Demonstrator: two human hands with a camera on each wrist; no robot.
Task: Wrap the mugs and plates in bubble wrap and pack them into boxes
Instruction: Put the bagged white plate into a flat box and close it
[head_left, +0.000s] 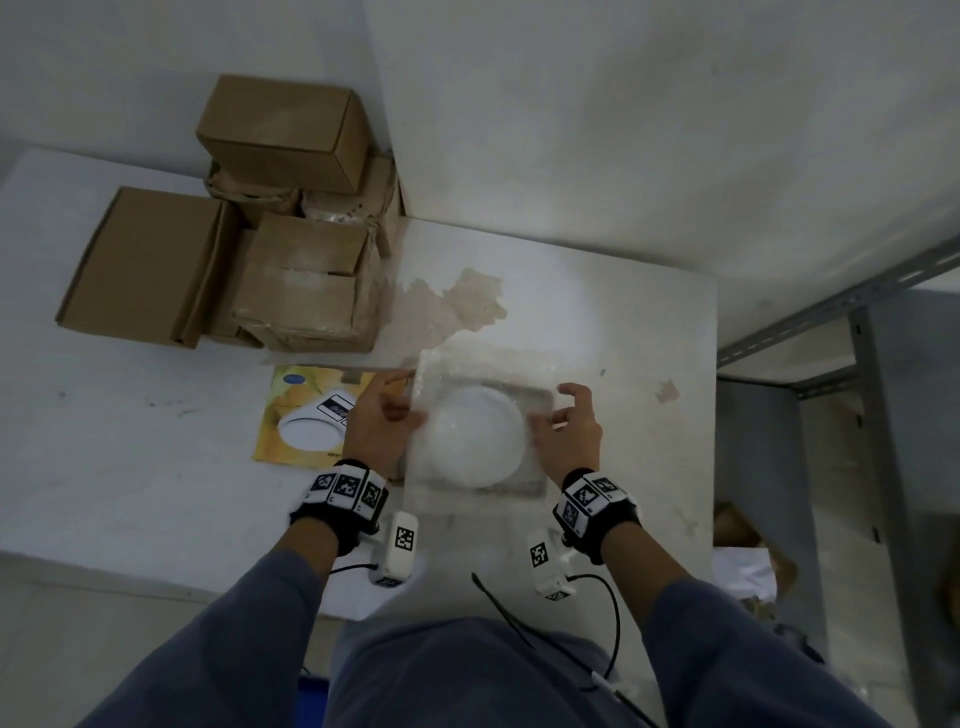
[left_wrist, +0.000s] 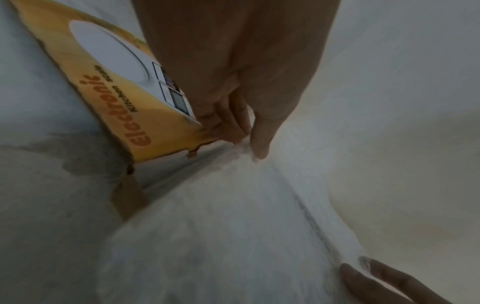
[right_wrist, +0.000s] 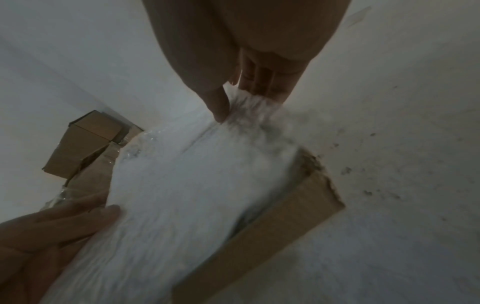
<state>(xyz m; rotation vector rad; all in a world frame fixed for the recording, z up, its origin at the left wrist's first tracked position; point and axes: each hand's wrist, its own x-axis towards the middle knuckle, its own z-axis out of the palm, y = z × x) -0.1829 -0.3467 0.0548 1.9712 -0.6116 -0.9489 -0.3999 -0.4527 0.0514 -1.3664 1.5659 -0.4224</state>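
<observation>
A round white plate (head_left: 475, 436) lies under a sheet of clear bubble wrap (head_left: 488, 369), over a shallow brown cardboard box (head_left: 524, 491) in the middle of the table. My left hand (head_left: 410, 413) pinches the wrap's left edge, thumb against fingers (left_wrist: 257, 142). On the other side my right hand (head_left: 550, 415) pinches the right edge, and the wrap bunches under its fingers (right_wrist: 259, 82). In the right wrist view the wrapped plate (right_wrist: 182, 195) hangs tilted over the box (right_wrist: 285, 216). The wrist views are blurred.
Several brown boxes (head_left: 280, 223) are stacked at the table's back left, some holding wrapped items. A flat yellow kitchen-scale carton (head_left: 306, 415) lies by my left hand. A grey metal shelf (head_left: 831, 338) stands past the table's right edge (head_left: 714, 415).
</observation>
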